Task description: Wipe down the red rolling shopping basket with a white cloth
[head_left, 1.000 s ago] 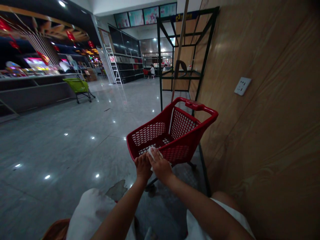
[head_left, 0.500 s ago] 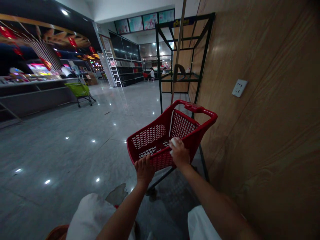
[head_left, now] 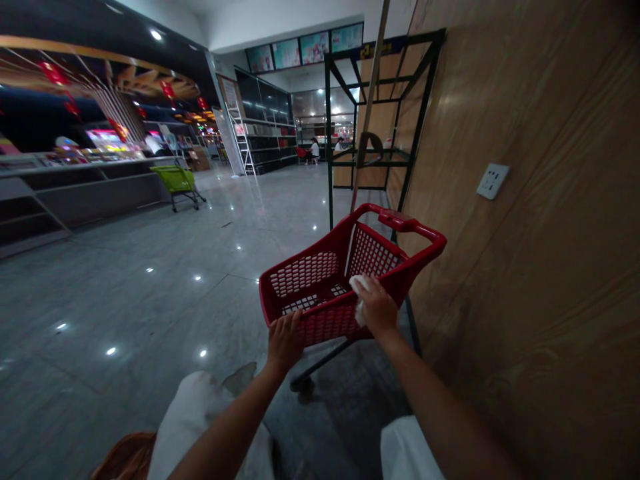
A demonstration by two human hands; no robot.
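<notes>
Setting: retail store interior, supermarket type. Evidence: red plastic shopping cart [head_left: 350, 280] in foreground; green shopping cart [head_left: 177, 180] on polished tile floor [head_left: 150, 280]; lit display counter [head_left: 85, 160]; empty black metal shelving rack [head_left: 380, 133]; overhead signage panels [head_left: 305, 50].

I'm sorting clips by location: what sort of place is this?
Probably a supermarket or store hall: a red shopping cart, a green cart beside a lit display counter, and tall shelving at the back.

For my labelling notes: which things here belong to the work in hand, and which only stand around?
In use: red cart, gripped by the left hand; white cloth in the right hand.
Standing around: green cart, ladder, black shelf frame, wall socket.
</notes>
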